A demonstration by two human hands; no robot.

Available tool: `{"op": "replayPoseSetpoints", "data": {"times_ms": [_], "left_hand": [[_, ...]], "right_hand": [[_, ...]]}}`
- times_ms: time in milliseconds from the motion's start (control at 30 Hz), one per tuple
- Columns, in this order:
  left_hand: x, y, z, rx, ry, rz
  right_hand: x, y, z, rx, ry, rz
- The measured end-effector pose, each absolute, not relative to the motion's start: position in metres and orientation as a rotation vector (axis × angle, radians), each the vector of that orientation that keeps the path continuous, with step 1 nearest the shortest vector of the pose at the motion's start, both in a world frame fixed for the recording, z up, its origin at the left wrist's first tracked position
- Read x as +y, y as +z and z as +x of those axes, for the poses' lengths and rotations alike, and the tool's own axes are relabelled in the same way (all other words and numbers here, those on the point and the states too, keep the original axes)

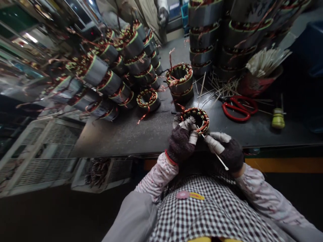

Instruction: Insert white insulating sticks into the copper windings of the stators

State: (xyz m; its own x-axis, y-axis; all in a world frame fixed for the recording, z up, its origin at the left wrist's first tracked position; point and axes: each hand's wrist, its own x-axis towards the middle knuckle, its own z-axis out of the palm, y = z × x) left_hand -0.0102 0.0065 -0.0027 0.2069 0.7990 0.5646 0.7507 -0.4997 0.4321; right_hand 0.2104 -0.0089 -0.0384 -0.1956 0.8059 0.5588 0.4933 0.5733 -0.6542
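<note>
A motor stator [199,118] with copper windings and a green-edged steel ring lies at the near edge of the dark bench [141,131]. My left hand [182,138], in a dark knit glove with taped fingertips, grips its near left rim. My right hand [224,149], gloved the same way, pinches a thin white stick [220,160] whose tip points at the stator's near right edge.
Many stators are piled at the left [111,77] and stacked at the back right [203,37]; two stand alone mid-bench [179,80]. Red-handled scissors [238,108], loose white sticks, a red tub of sticks [259,72] and a yellow-green spool [278,117] lie right. White crates [40,154] sit below left.
</note>
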Motion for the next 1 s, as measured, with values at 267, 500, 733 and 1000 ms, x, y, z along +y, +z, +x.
{"op": "replayPoseSetpoints", "data": {"times_ms": [267, 500, 733, 1000], "left_hand": [[0.006, -0.003, -0.010, 1.460, 1.247, 2.314], [0.005, -0.004, -0.007, 1.460, 1.249, 2.228], [0.004, -0.003, -0.005, 1.461, 1.248, 2.149], [0.005, -0.005, -0.004, 1.406, 1.338, 2.166]], "right_hand": [[-0.013, -0.050, 0.215, -1.891, 0.311, -0.991], [-0.011, -0.055, 0.222, -2.007, 0.092, -0.921], [-0.007, -0.053, 0.222, -2.037, 0.034, -0.885], [-0.003, -0.050, 0.223, -1.942, 0.145, -0.901]]}}
